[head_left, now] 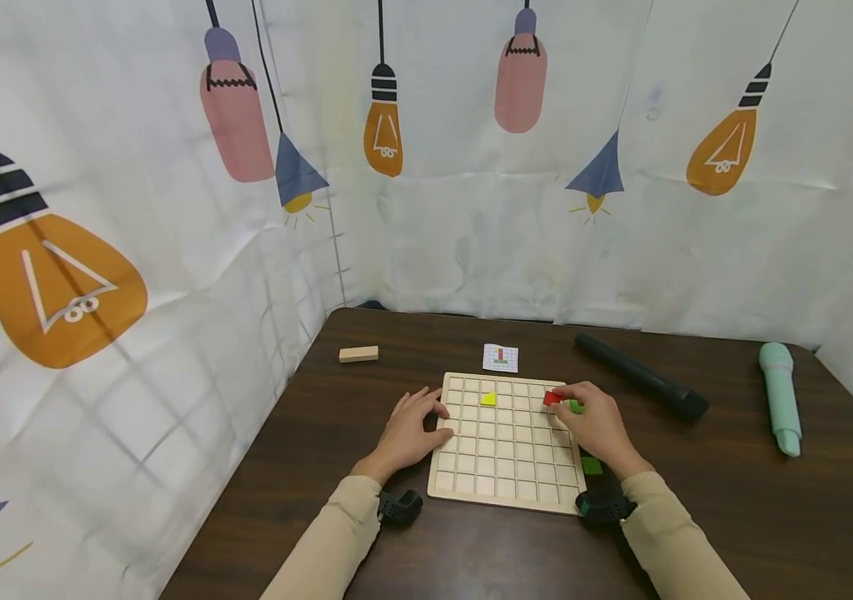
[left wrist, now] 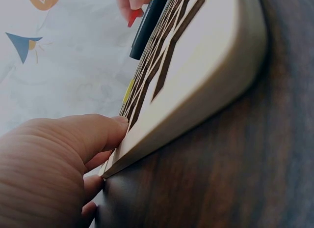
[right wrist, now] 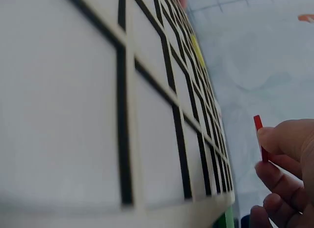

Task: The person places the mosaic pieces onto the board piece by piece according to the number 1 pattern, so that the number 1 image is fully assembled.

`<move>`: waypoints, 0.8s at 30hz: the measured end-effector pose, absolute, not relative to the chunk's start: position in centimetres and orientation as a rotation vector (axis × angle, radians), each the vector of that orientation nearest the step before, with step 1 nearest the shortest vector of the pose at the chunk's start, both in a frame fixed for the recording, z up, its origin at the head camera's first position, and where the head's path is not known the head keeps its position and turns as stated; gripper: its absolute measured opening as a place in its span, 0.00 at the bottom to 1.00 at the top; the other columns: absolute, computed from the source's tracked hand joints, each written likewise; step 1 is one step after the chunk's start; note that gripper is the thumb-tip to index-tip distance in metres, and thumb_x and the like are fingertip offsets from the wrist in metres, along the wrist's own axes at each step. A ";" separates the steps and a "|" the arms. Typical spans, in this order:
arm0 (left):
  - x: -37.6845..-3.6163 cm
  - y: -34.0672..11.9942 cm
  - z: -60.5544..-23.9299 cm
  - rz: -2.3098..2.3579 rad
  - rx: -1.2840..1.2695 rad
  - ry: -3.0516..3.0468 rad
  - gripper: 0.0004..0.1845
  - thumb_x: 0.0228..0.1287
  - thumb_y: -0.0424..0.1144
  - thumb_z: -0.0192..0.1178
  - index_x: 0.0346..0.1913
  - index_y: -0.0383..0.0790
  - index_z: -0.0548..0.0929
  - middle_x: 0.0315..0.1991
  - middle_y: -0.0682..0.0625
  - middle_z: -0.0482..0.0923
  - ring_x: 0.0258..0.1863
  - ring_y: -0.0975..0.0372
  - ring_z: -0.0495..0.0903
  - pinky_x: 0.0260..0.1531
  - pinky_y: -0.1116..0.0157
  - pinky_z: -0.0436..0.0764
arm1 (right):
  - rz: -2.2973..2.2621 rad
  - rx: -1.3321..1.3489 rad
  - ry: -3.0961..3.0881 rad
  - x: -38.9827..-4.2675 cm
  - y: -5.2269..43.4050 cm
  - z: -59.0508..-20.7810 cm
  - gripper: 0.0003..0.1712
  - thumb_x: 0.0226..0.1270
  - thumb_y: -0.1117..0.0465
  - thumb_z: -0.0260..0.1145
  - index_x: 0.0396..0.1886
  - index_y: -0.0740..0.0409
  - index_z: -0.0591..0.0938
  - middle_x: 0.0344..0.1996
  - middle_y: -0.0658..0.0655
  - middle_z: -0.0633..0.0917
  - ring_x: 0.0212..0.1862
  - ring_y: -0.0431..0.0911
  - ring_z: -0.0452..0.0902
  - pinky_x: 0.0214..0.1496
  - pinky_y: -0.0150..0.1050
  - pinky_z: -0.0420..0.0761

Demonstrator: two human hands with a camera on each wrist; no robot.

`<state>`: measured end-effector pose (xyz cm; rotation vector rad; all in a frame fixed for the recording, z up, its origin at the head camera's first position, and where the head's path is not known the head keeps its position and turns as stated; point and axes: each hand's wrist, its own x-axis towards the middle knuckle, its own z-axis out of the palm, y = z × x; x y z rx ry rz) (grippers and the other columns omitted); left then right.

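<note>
Dark table, wooden grid board (head_left: 504, 467); right grip (head_left: 594, 421) pinching red piece (head_left: 551, 398), left grip (head_left: 407, 433) relaxed against board edge.

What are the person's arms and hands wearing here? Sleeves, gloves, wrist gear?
Both forearms are in long beige sleeves that end at the wrist. The left hand and right hand are bare, with no gloves and no rings that I can make out. Each wrist carries a small dark device: the left wrist unit looks black, and the right wrist unit is black with a touch of teal.
</note>
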<state>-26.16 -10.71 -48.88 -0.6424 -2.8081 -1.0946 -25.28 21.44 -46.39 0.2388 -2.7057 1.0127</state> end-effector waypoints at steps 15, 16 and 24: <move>-26.4 -10.6 -48.2 -1.091 -0.625 -2.817 0.08 0.62 0.44 0.67 0.40 0.48 0.80 0.70 0.46 0.66 0.74 0.52 0.57 0.75 0.50 0.44 | 1.002 0.498 -2.742 -27.3 18.5 -46.4 0.14 0.63 0.60 0.70 0.49 0.56 0.86 0.46 0.55 0.83 0.37 0.47 0.74 0.37 0.39 0.78; -26.4 -10.6 -48.2 -1.091 -0.624 -2.818 0.08 0.62 0.44 0.67 0.40 0.48 0.80 0.70 0.46 0.66 0.74 0.52 0.57 0.75 0.50 0.44 | 1.002 0.505 -2.749 -27.4 18.4 -46.3 0.14 0.64 0.59 0.70 0.49 0.56 0.86 0.45 0.55 0.83 0.38 0.47 0.75 0.37 0.40 0.78; -26.3 -10.7 -48.7 -1.079 -0.611 -2.846 0.09 0.62 0.46 0.66 0.40 0.49 0.80 0.71 0.48 0.65 0.74 0.54 0.56 0.76 0.52 0.43 | 1.007 0.529 -2.755 -28.0 17.6 -46.7 0.15 0.64 0.60 0.70 0.50 0.56 0.86 0.44 0.55 0.83 0.37 0.46 0.75 0.36 0.39 0.76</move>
